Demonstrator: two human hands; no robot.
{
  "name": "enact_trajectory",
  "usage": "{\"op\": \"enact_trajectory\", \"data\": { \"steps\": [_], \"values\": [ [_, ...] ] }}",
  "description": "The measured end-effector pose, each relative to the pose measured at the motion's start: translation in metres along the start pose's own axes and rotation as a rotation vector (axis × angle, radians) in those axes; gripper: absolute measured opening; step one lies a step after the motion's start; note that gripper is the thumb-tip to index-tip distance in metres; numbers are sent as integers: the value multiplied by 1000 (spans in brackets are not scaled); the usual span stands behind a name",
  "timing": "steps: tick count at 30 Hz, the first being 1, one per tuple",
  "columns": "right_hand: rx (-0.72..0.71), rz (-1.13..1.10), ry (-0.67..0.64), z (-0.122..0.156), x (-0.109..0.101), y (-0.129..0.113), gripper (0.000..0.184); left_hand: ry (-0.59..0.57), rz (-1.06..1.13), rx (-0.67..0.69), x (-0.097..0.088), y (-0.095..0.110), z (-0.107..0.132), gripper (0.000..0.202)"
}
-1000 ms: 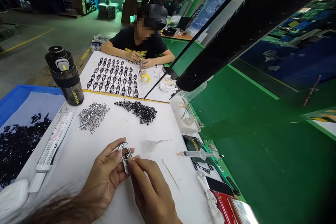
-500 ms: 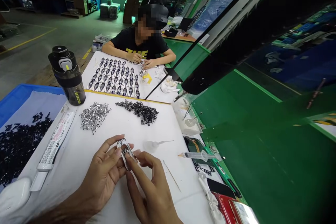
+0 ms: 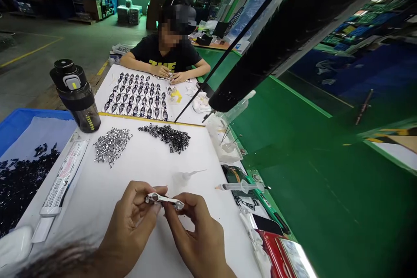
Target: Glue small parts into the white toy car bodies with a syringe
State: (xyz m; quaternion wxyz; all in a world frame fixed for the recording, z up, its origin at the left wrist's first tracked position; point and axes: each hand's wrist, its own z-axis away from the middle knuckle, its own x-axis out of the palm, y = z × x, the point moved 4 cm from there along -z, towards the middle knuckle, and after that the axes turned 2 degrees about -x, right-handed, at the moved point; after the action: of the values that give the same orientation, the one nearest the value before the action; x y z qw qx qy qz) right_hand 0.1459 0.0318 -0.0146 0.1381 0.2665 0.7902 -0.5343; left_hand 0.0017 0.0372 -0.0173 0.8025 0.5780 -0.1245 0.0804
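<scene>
Both hands are low over the white counter (image 3: 137, 165). My left hand (image 3: 130, 226) and right hand (image 3: 200, 236) each pinch one end of a small silver clip (image 3: 164, 200), fingers (image 3: 153, 191) narrow and closed on it. The clip lies roughly flat, near the counter's front edge. Behind it are a silver parts pile (image 3: 111, 144) on the left and a black parts pile (image 3: 169, 135) on the right, both well apart from the hands. Syringe (image 3: 241, 186) lies off to the right, glue tube (image 3: 61, 182) to the left, dark bottle (image 3: 75, 95) at the far left. Another person (image 3: 166, 50) sits across, hands at a sheet of parts in rows (image 3: 137, 95)
</scene>
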Motion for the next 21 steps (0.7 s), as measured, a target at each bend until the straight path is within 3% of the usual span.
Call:
{"op": "enact_trajectory", "data": {
  "steps": [3, 6, 11, 16, 21],
  "values": [
    [-299, 189, 84, 1, -8, 0, 20, -30, 22, 49, 2, -1, 4, 22],
    [-455, 194, 101, 1, -10, 1, 33, -81, 49, 68, 2, -1, 5, 21],
    [-561, 131, 138, 1, -12, 0, 42, -126, -12, 82, 1, -1, 7, 19],
    [-633, 181, 177, 2, -20, -3, 67, -106, -111, 261, 2, 0, 14, 13],
    [-724, 304, 100, -4, -23, -8, 63, -45, -128, 327, 3, 1, 11, 11]
  ]
}}
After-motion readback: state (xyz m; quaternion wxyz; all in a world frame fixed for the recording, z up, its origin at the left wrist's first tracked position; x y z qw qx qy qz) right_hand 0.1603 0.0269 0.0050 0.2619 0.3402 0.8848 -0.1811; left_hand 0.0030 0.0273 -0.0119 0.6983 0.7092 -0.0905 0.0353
